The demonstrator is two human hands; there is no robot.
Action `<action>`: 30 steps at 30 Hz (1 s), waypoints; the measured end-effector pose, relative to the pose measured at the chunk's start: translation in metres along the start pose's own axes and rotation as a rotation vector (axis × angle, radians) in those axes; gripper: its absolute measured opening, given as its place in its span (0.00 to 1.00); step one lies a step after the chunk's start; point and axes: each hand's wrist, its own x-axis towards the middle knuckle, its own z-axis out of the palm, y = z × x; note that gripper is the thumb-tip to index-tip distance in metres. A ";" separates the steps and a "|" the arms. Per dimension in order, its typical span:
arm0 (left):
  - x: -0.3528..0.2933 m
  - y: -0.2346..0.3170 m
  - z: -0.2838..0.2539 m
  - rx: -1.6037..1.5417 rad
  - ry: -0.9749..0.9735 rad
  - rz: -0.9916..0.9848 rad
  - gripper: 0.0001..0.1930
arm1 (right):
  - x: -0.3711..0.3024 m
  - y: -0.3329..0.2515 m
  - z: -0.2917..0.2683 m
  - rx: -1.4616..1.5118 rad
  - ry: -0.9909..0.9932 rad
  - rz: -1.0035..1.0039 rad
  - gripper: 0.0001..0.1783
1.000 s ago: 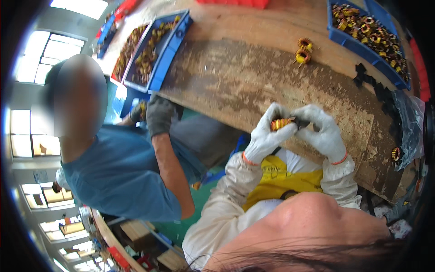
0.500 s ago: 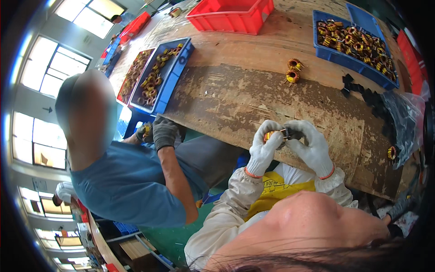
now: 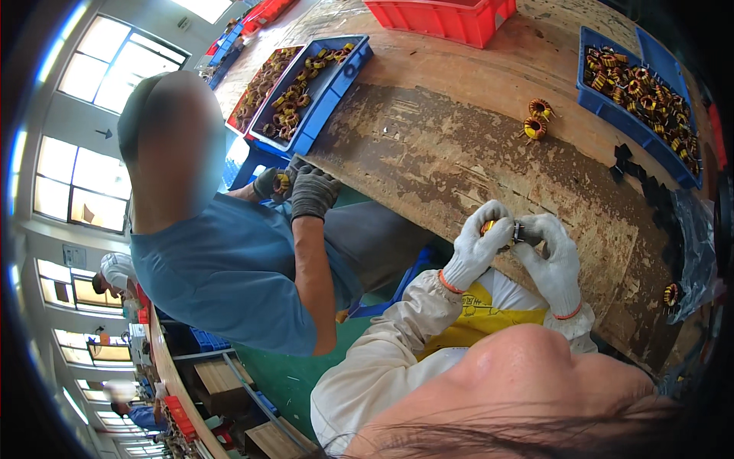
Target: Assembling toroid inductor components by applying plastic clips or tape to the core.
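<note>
Both my hands wear white knitted gloves and meet over the near edge of the worn wooden table. My left hand (image 3: pixel 479 246) is closed on a toroidal coil (image 3: pixel 488 226), a yellow ring wound with copper wire, mostly hidden by the fingers. Against the coil's right side is a small black piece (image 3: pixel 518 232). My right hand (image 3: pixel 552 256) pinches that piece between thumb and fingers. The fingertips cover part of it, so its exact shape is unclear. Two similar coils (image 3: pixel 537 121) lie on the table beyond my hands.
At the far right stands a blue bin (image 3: pixel 634 136) full of coils. Black pieces (image 3: pixel 650 187), a clear plastic bag (image 3: pixel 694 256) and one coil (image 3: pixel 671 294) lie nearer. A co-worker's gloved hands (image 3: pixel 313 191) hold a coil at left, below another blue bin (image 3: pixel 336 96).
The whole view has swung, so the table's things sit farther right in the picture. My hands stay together on the coil and black piece; less of the black piece shows now.
</note>
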 end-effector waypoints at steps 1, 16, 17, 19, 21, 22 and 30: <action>-0.001 -0.002 0.001 0.002 0.010 0.001 0.06 | 0.000 0.000 0.001 -0.042 0.009 -0.015 0.16; -0.010 -0.013 0.020 0.006 -0.116 -0.166 0.15 | -0.002 0.001 -0.020 -0.110 0.069 -0.044 0.14; -0.011 -0.010 0.021 0.007 -0.112 -0.167 0.15 | -0.003 0.003 -0.022 -0.121 0.067 -0.022 0.14; -0.013 0.003 0.025 -0.013 -0.121 -0.217 0.15 | -0.008 0.004 -0.023 -0.056 0.088 0.012 0.17; -0.006 -0.028 0.017 -0.167 -0.122 -0.288 0.15 | -0.016 0.005 -0.022 0.074 0.133 0.076 0.23; -0.002 -0.033 0.018 -0.322 -0.130 -0.363 0.15 | -0.019 0.007 -0.023 0.076 0.133 0.076 0.23; 0.000 -0.039 0.039 -0.760 -0.089 -0.310 0.18 | -0.027 0.021 -0.020 -0.279 0.162 -0.225 0.32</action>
